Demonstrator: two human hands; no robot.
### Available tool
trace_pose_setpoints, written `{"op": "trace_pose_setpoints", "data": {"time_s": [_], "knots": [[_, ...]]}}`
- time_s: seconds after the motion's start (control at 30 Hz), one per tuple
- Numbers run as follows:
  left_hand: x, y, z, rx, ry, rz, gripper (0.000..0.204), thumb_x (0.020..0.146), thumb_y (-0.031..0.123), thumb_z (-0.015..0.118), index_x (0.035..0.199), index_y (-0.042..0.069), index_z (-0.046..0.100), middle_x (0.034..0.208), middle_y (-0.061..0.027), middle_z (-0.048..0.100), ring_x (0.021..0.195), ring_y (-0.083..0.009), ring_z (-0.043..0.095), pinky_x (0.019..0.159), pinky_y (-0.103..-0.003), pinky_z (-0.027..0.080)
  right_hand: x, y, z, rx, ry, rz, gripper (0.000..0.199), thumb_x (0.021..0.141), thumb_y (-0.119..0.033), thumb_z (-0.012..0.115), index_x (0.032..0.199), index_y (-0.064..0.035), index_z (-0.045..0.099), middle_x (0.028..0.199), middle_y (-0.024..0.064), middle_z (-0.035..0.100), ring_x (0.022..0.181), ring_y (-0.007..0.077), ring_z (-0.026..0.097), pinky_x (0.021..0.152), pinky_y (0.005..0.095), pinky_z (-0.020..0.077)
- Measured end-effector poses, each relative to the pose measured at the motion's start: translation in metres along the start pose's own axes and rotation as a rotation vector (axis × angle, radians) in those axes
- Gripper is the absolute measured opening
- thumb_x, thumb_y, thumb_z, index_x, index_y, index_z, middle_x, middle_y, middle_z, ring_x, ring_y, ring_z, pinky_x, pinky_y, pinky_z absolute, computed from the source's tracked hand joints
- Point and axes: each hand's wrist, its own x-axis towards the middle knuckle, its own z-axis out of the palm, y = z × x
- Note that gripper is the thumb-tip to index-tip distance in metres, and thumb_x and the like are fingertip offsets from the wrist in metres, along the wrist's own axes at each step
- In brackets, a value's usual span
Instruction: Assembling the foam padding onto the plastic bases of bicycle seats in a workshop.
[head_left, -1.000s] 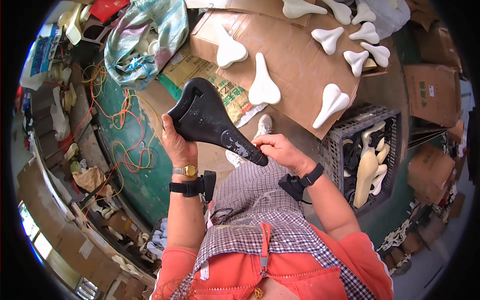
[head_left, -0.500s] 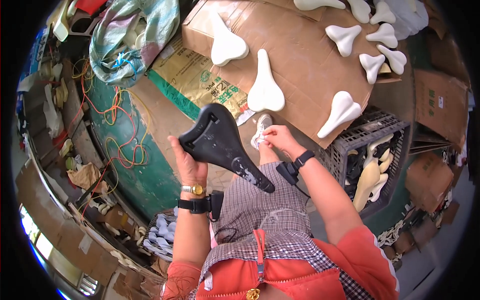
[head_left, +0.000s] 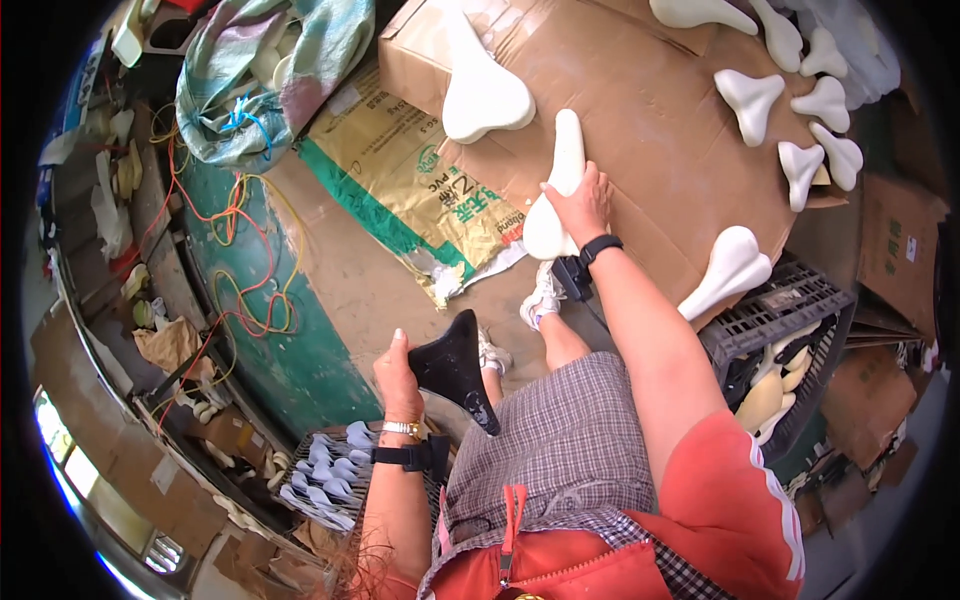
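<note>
My left hand (head_left: 400,382) grips a black bicycle saddle base (head_left: 455,368) by its wide end, above my lap, and its narrow end points down to the right. My right hand (head_left: 586,208) is closed around a white bicycle saddle pad (head_left: 545,232) at the near edge of the cardboard sheet (head_left: 640,190). The pad's narrow end points away from me. Beyond it to the left lies a larger white saddle pad (head_left: 488,97). Another pad (head_left: 732,268) rests at the right edge of the cardboard. My right fingertips are partly hidden.
Several white pads lie at the far right, one of them three-lobed (head_left: 750,103). A black plastic crate (head_left: 790,312) with pads stands right of the cardboard. Orange and yellow cords (head_left: 240,290) tangle on the green floor. A woven sack (head_left: 215,110) stands far left; a rack of pale blue pieces (head_left: 328,475) is near left.
My right hand has reached forward from beside the black saddle base and taken hold of a white pad. My left hand has lowered and tilted the base. The view has shifted.
</note>
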Motion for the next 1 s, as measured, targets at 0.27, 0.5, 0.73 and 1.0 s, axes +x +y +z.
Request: {"op": "trace_pose_setpoints", "data": {"time_s": [0.27,0.5,0.73,1.0], "knots": [[-0.017,0.019,0.027,0.170,-0.445,0.091,0.017,0.081,0.012,0.058,0.079,-0.002,0.066,0.063,-0.0007,0.058,0.064,-0.0079,0.053,0.061,-0.020,0.040,0.009,0.002,-0.045,0.225,-0.041,0.055,0.059,0.064,-0.023,0.075,0.111,-0.0024,0.046,0.108,0.0166,0.055,0.105,0.0314,0.050,0.091,0.0413,0.0401],[-0.082,0.074,0.059,0.264,-0.792,0.256,0.034,0.083,0.015,0.064,0.113,0.001,0.056,0.083,-0.0006,0.060,0.066,-0.0063,0.052,0.060,-0.020,0.042,-0.045,-0.035,-0.206,1.168,-0.667,0.003,0.057,0.072,-0.009,0.068,0.123,-0.0020,0.042,0.110,0.0090,0.055,0.102,0.0178,0.054,0.090,0.0311,0.0436],[-0.160,0.112,0.075,0.345,-1.064,0.449,0.034,0.083,0.021,0.065,0.109,0.000,0.058,0.084,-0.0043,0.061,0.068,-0.0077,0.052,0.061,-0.024,0.044,-0.122,-0.072,-0.260,1.213,-0.618,-0.083,0.074,0.079,-0.010,0.064,0.141,-0.0056,0.024,0.119,0.0103,0.050,0.108,0.0186,0.050,0.095,0.0316,0.0394],[-0.188,0.113,0.048,0.224,-1.095,0.386,0.028,0.088,0.021,0.061,0.106,-0.001,0.060,0.090,0.0015,0.061,0.081,-0.0056,0.053,0.074,-0.022,0.045,-0.211,-0.083,-0.335,0.530,-0.485,-0.230,0.083,0.071,-0.031,0.075,0.136,-0.0021,0.032,0.130,0.0176,0.041,0.118,0.0292,0.045,0.097,0.0368,0.0395]]}}
